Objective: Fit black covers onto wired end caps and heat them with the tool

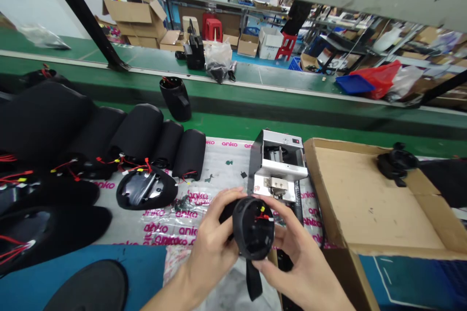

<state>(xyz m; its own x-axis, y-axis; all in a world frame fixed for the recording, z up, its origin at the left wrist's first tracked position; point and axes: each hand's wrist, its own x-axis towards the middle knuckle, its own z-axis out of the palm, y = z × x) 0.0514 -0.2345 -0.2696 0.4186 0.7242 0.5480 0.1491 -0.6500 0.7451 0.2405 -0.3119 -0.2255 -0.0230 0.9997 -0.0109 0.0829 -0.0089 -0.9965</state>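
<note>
The left hand (211,240) and right hand (297,265) hold a black round cup (253,238) between them near the person, their fingers (282,209) curled around its rim. Red and yellow wires (263,217) show inside it, and a black strap (254,279) hangs below. Just beyond stands a metal machine (277,165); a cardboard tray (375,194) lies to the right.

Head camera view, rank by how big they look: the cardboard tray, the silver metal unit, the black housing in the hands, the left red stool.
1. Cardboard tray
2. Silver metal unit and black housing, too alike to rank, since the housing sits nearest the camera
3. Red stool
</note>
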